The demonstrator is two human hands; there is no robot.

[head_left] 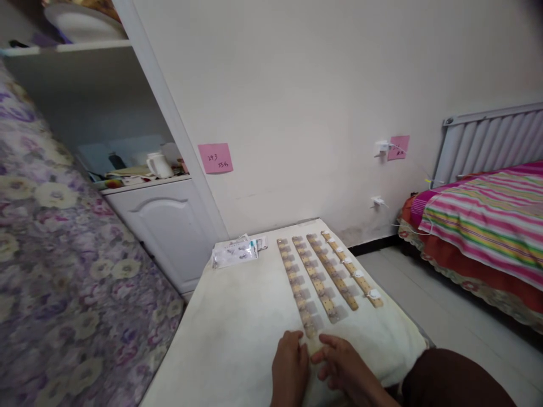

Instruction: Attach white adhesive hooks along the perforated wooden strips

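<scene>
Several long tan strips (322, 274) dotted with small squares lie side by side on a cream-covered table (237, 328). The rightmost strip (354, 270) carries small white round pieces. My left hand (291, 367) and my right hand (343, 367) rest close together at the near end of the leftmost strip (297, 288), fingertips pressed down on or pinching its end. Whether anything small lies under the fingers is hidden. Flat clear plastic packets (235, 253) lie at the table's far left corner.
A floral purple bedspread (63, 271) fills the left. A white cabinet (165, 220) with a jug (159, 165) stands behind it. Pink notes (215, 157) and wall plugs (382, 148) are on the wall. A bed with a striped cover (487, 217) and a radiator (487, 141) are on the right.
</scene>
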